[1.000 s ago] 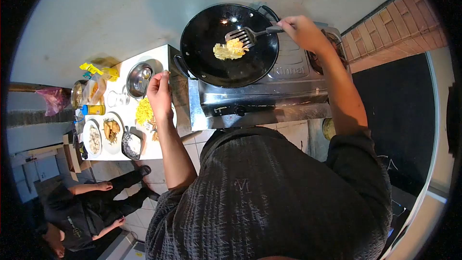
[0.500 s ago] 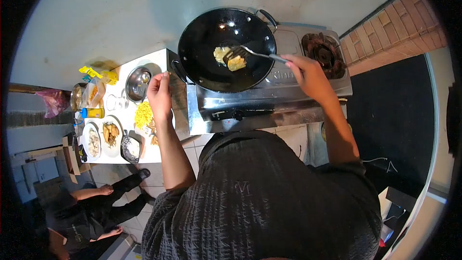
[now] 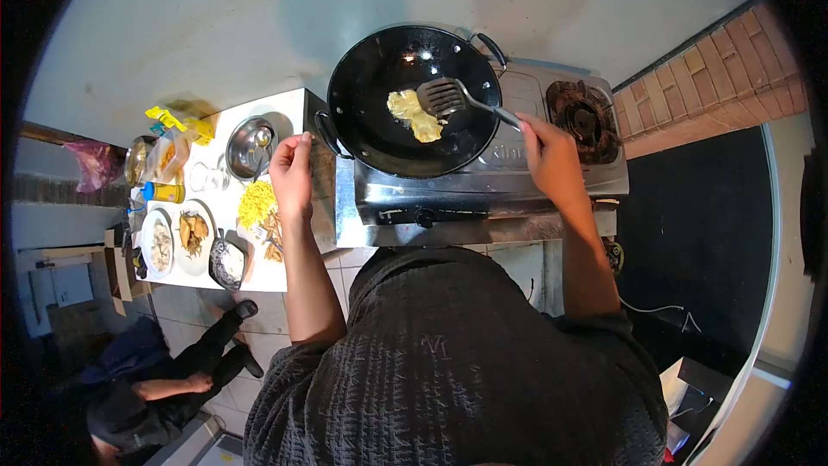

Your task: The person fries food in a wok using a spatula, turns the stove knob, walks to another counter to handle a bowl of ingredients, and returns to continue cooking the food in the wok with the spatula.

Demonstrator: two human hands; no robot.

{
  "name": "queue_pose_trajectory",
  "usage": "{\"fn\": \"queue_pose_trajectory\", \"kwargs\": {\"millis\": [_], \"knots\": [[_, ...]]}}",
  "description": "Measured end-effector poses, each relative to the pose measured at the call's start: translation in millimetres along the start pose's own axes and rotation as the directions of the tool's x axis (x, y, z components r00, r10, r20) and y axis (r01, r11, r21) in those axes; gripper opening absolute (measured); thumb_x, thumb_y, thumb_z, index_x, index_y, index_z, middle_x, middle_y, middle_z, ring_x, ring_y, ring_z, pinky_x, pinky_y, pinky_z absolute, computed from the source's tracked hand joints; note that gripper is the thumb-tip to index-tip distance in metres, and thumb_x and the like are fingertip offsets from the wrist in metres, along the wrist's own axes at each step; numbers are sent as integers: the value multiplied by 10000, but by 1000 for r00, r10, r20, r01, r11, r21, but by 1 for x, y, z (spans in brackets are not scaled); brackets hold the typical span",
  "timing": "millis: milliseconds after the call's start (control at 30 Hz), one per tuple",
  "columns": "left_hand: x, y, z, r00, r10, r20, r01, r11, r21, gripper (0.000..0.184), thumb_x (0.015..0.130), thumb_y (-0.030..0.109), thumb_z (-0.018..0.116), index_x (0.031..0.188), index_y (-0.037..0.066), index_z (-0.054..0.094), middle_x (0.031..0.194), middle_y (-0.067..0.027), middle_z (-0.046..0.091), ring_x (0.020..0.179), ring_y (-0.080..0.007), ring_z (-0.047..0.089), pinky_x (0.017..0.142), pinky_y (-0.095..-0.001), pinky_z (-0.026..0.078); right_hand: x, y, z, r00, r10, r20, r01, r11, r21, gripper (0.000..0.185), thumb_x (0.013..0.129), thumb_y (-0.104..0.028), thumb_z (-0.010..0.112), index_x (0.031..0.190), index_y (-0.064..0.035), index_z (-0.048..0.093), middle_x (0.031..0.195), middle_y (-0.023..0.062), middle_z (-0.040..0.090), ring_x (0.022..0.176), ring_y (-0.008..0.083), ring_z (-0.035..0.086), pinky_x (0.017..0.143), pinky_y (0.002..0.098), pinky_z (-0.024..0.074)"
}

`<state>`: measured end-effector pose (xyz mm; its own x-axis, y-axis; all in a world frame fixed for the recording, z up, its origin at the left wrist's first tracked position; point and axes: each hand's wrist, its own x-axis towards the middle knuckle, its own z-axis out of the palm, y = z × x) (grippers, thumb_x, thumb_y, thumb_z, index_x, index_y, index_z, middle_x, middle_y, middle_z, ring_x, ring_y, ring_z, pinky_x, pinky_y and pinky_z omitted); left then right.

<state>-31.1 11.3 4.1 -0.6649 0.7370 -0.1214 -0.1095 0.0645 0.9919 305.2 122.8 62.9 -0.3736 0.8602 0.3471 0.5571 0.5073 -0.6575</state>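
Note:
A black wok point(image 3: 371, 142) sits on the left side of a steel gas stove point(image 3: 517, 155). Yellow egg point(image 3: 416, 116) lies in the middle of the wok. My right hand point(image 3: 552, 155) grips the handle of a slotted spatula point(image 3: 442, 97), whose blade is over the right edge of the egg. To the left of the wok, beside its left handle, my left hand point(image 3: 291, 174) is raised with thumb and fingers pinched together; what they hold, if anything, is too small to name.
A white table point(image 3: 289, 108) at the left bears a metal bowl point(image 3: 251, 147), yellow food point(image 3: 257, 204), plates of food, a small black pan point(image 3: 228, 261) and a yellow jar point(image 3: 164, 192). Another person point(image 3: 129, 414) is at lower left. A bare burner point(image 3: 582, 121) is on the stove's right.
The spatula has moved off to the egg's right side, and my right hand has come lower. The egg now lies spread in one longer piece. My left hand keeps its pinch.

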Motion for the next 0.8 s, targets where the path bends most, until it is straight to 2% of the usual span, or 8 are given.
{"fn": "queue_pose_trajectory", "kwargs": {"millis": [167, 367, 500, 567, 667, 800], "knots": [[-2, -5, -4, 1000, 15, -20, -16, 1000, -22, 124, 872, 168, 583, 831, 51, 590, 647, 82, 472, 557, 0, 342, 492, -172, 246, 27, -2, 22, 992, 33, -120, -52, 986, -161, 207, 867, -198, 520, 883, -25, 632, 714, 224, 590, 671, 392, 584, 576, 429, 452], [-8, -1, -11, 999, 23, -38, -25, 999, -43, 122, 871, 163, 585, 827, 49, 590, 648, 84, 471, 557, 0, 339, 493, -173, 241, 49, -1, 43, 992, -18, -128, -15, 969, -249, 224, 869, -218, 510, 833, -31, 628, 681, 213, 586, 660, 402, 577, 574, 464, 445], [-8, -7, -19, 998, 24, -61, -28, 998, -52, 135, 870, 172, 588, 835, 42, 593, 653, 83, 471, 564, -2, 336, 500, -175, 240, 46, -16, 49, 991, -31, -132, 2, 977, -212, 208, 866, -203, 518, 850, -27, 628, 699, 214, 591, 669, 397, 581, 571, 448, 451], [-10, -8, -21, 998, 13, -69, -15, 999, -34, 138, 870, 174, 588, 838, 40, 593, 655, 81, 473, 566, -4, 335, 501, -176, 240, 40, -25, 51, 983, -109, -148, 92, 989, -118, 185, 860, -180, 532, 876, -22, 627, 722, 214, 597, 677, 391, 585, 573, 434, 457], [-8, -9, -21, 998, 9, -63, -12, 999, -39, 144, 870, 180, 590, 842, 39, 595, 657, 80, 476, 569, -6, 333, 503, -177, 238, 32, -27, 68, 986, -109, -124, 107, 994, -26, 168, 855, -158, 543, 899, -19, 626, 735, 215, 599, 683, 381, 592, 585, 425, 462], [-10, -6, -17, 999, 0, -47, -2, 1000, -31, 145, 871, 182, 589, 840, 40, 594, 651, 81, 475, 551, -5, 334, 488, -179, 238, 25, -22, 85, 975, -176, -135, 162, 981, -104, 154, 846, -135, 555, 902, -11, 627, 730, 214, 599, 678, 375, 589, 586, 419, 456]]}}
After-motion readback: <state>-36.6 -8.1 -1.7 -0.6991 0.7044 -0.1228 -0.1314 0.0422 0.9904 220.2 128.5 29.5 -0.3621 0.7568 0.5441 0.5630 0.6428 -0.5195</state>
